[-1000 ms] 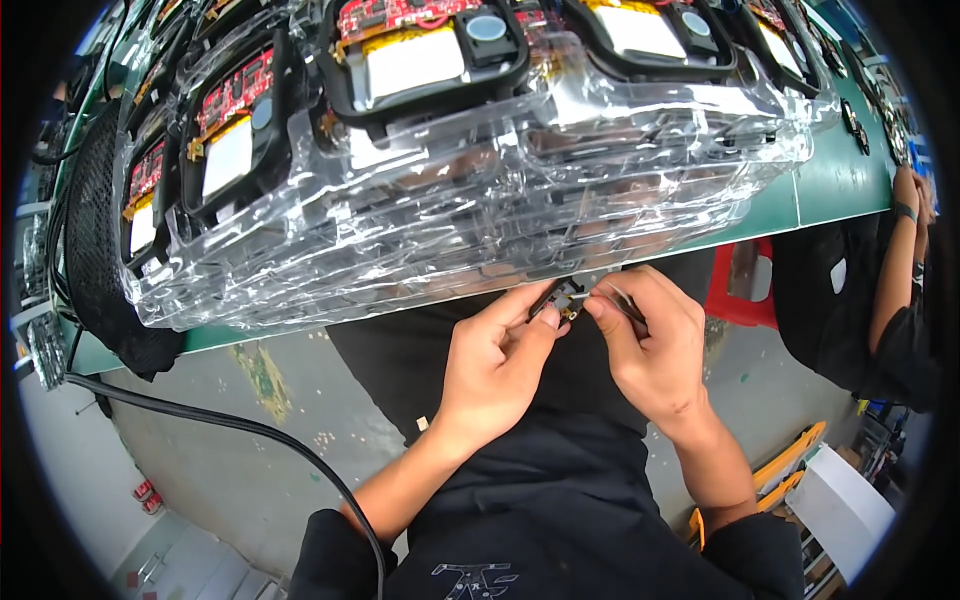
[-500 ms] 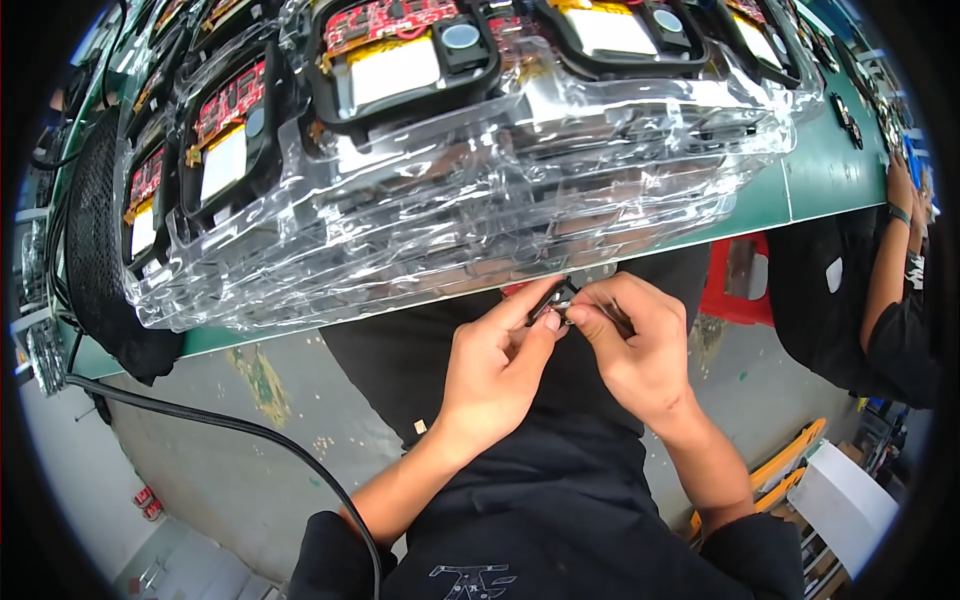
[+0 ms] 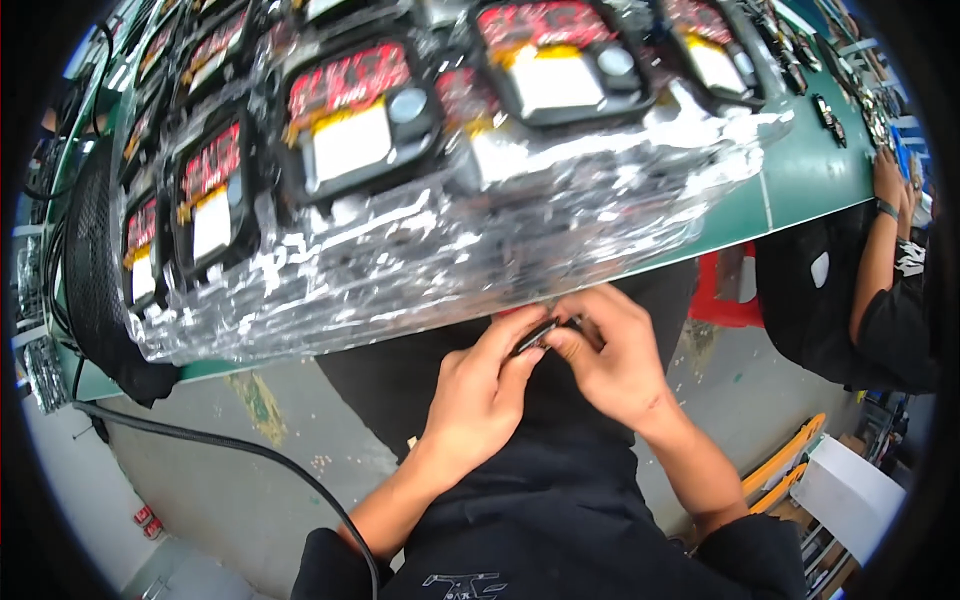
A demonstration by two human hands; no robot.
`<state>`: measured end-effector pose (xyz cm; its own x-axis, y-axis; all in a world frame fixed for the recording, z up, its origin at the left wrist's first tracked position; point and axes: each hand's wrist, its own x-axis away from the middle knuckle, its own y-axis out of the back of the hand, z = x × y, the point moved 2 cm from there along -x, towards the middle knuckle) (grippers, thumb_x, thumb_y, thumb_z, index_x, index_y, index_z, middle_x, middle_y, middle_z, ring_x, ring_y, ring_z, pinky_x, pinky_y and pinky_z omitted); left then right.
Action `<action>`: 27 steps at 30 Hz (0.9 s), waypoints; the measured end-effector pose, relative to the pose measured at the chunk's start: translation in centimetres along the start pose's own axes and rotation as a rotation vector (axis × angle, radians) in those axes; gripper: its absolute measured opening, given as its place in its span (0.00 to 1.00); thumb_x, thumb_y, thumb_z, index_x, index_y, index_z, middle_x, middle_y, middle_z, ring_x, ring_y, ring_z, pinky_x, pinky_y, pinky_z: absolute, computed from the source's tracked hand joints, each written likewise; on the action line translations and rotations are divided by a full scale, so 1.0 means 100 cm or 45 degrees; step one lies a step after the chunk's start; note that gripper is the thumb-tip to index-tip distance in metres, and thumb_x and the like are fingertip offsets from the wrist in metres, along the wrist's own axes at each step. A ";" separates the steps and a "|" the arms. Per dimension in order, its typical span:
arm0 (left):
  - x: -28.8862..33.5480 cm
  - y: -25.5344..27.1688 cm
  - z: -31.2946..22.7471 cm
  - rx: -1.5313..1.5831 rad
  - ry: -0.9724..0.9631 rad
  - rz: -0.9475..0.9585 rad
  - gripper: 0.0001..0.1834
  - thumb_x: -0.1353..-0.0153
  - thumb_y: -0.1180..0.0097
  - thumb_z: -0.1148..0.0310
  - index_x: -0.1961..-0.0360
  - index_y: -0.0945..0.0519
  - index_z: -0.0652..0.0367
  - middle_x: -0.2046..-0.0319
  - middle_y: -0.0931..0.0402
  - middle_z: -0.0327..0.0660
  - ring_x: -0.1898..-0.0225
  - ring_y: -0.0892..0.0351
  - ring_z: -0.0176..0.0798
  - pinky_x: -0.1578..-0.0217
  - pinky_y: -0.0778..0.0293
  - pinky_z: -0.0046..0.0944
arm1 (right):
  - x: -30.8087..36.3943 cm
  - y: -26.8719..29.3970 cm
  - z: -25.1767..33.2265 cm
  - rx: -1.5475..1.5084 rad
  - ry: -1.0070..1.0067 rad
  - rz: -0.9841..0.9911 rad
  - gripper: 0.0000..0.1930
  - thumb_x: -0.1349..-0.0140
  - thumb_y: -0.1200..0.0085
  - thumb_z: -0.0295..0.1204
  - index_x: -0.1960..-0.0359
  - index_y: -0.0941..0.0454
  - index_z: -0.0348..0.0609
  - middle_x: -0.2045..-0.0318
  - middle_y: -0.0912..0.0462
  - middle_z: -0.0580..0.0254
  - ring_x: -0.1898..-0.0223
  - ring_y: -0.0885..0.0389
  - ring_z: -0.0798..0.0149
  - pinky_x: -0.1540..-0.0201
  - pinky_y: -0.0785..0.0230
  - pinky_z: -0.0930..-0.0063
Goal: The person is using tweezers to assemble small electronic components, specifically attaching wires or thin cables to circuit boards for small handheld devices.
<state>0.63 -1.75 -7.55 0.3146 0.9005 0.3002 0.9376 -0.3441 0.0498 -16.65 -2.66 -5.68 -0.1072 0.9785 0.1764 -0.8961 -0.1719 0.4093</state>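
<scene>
Close to the table's front edge, above my lap, both hands meet at a small slim black part (image 3: pixel 533 338) whose kind I cannot make out. My left hand (image 3: pixel 475 395) pinches it between thumb and fingers. On its other end, the thumb and bent fingers of my right hand (image 3: pixel 618 360) are closed, partly covering it. Just beyond my fingers rises a stack of clear plastic trays (image 3: pixel 450 265). Black rounded housings (image 3: pixel 425 165) lie in the top tray, each with a red circuit board (image 3: pixel 350 80), yellow tape and a white rectangular block (image 3: pixel 352 145).
The stack overhangs the green table (image 3: pixel 815 185) at its front edge. A black mesh bag (image 3: pixel 95 290) hangs at the left, and a black cable (image 3: pixel 240 435) runs down beside my left arm. Another person's arm (image 3: pixel 880 260) and a red stool (image 3: pixel 725 290) are at the right.
My view has tilted, so the trays show lower and more housings appear. Both hands stay together on the black part, with my right fingers now closer over it.
</scene>
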 end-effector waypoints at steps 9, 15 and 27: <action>0.000 -0.008 -0.013 -0.069 -0.051 0.083 0.23 0.29 0.43 0.78 0.34 0.27 0.63 0.47 0.14 0.53 0.47 0.13 0.41 0.48 0.20 0.37 | 0.015 0.008 -0.012 0.150 0.073 0.001 0.11 0.40 0.37 0.19 0.58 0.25 0.37 0.63 0.20 0.48 0.63 0.19 0.38 0.64 0.25 0.54; 0.005 -0.011 -0.004 0.399 0.209 0.351 0.31 0.29 0.41 0.77 0.28 0.35 0.65 0.41 0.20 0.55 0.38 0.19 0.48 0.39 0.23 0.42 | 0.023 0.037 0.008 0.090 0.135 0.003 0.11 0.43 0.38 0.15 0.60 0.24 0.36 0.65 0.21 0.52 0.68 0.20 0.52 0.65 0.27 0.65; 0.003 -0.036 0.019 0.541 0.285 0.413 0.22 0.24 0.45 0.69 0.34 0.28 0.70 0.42 0.20 0.54 0.39 0.20 0.45 0.37 0.26 0.41 | -0.060 0.145 0.046 0.563 0.203 -0.756 0.09 0.37 0.35 0.24 0.57 0.18 0.32 0.66 0.15 0.55 0.73 0.23 0.65 0.68 0.31 0.71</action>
<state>-2.33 0.25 -9.43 0.6005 0.6726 0.4325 0.7899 -0.4148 -0.4516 -27.01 -11.60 3.34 0.2484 0.9199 -0.3034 -0.5703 0.3921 0.7218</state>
